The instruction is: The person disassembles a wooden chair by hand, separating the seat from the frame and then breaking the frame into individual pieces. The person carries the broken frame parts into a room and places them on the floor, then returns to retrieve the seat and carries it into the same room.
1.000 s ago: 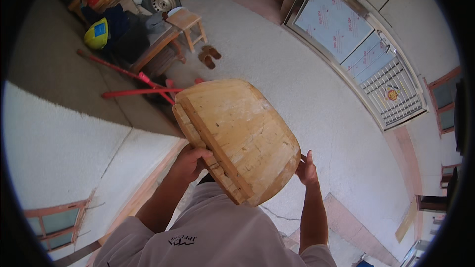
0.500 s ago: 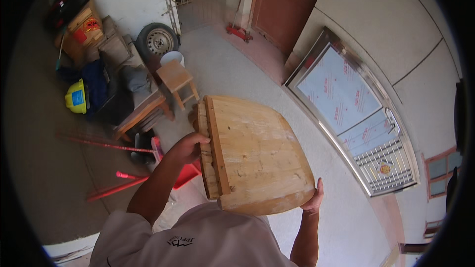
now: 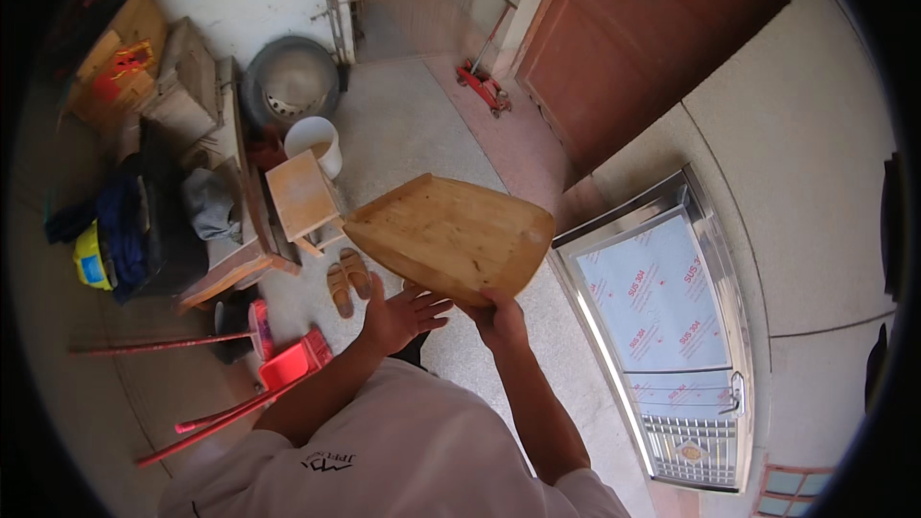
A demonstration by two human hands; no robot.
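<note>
In front of me a thick wooden board (image 3: 451,235) with a curved outline is held up in the air, tilted. Its pale, worn face shows. My right hand (image 3: 499,321) grips the board's near edge, thumb on the face and fingers underneath. Just left of it, my left hand (image 3: 398,317) has its fingers spread, close below the same edge. Whether its fingertips touch the wood I cannot tell.
Beyond the board stand a small wooden stool (image 3: 302,197), a white bucket (image 3: 315,142) and a tyre (image 3: 293,82). Sandals (image 3: 347,280) and a red dustpan (image 3: 293,360) lie left of me. A framed metal door (image 3: 662,317) leans at right; a red floor jack (image 3: 484,88) stands far off.
The board has turned and tilted, and its wooden strip no longer shows. My left hand has let go of its left edge. My right hand has shifted to the near edge.
</note>
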